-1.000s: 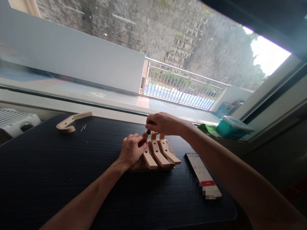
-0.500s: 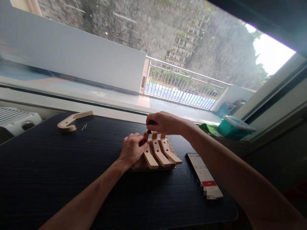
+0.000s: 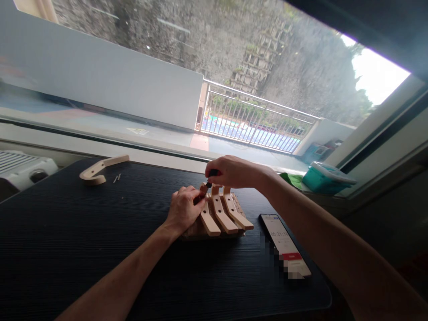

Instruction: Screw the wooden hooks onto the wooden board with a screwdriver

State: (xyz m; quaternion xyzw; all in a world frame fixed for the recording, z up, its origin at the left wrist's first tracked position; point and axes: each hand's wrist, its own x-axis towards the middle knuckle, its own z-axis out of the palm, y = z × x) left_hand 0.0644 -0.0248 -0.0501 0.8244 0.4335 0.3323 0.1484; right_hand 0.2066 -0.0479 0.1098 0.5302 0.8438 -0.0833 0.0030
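Pale wooden rack of three curved hooks [image 3: 222, 217] lies on black ribbed counter [image 3: 67, 232], long axes running away from the person. Left hand [image 3: 182, 209] closed round leftmost hook [image 3: 207, 224]. Right hand [image 3: 230, 171], directly above its far end, pinches small black-handled tool [image 3: 210, 177].

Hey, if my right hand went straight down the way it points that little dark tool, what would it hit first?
Most likely the upper end of the leftmost wooden hook, directly under the dark tool in your right hand, beside your left hand. Depth is hard to judge.
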